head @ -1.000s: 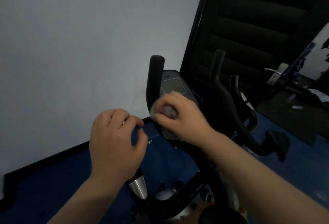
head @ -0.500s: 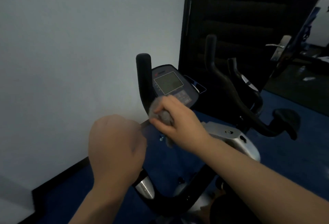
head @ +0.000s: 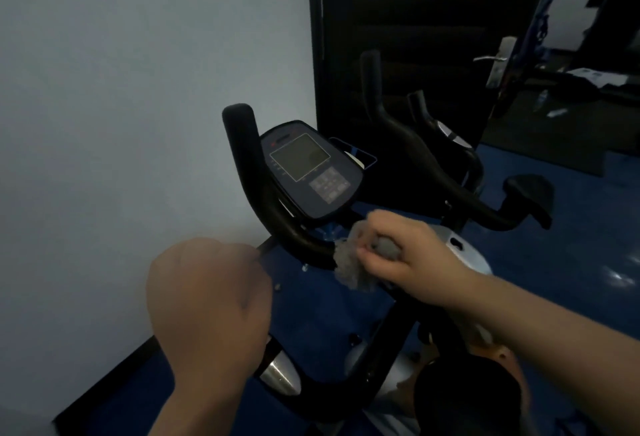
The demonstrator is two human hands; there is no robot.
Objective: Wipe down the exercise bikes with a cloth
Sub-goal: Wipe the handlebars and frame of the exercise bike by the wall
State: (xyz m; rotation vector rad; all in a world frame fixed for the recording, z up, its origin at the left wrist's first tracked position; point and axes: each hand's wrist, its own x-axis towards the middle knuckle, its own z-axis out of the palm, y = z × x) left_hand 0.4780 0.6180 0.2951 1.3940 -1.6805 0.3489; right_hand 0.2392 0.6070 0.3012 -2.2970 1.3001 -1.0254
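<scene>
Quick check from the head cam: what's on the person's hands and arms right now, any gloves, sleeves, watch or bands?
Nothing worn that shows. The left hand and right hand are bare, without gloves or rings. Both forearms are bare to the frame's edge: no sleeve, watch or band in view.

Two exercise bikes (head: 311,193) (head: 450,165), one cloth (head: 349,259), two hands (head: 207,300) (head: 408,255)

L hand (head: 207,300) fisted, knuckles up, blurred. R hand (head: 405,255) fingers curled, gripping; R forearm extends in from lower right.
</scene>
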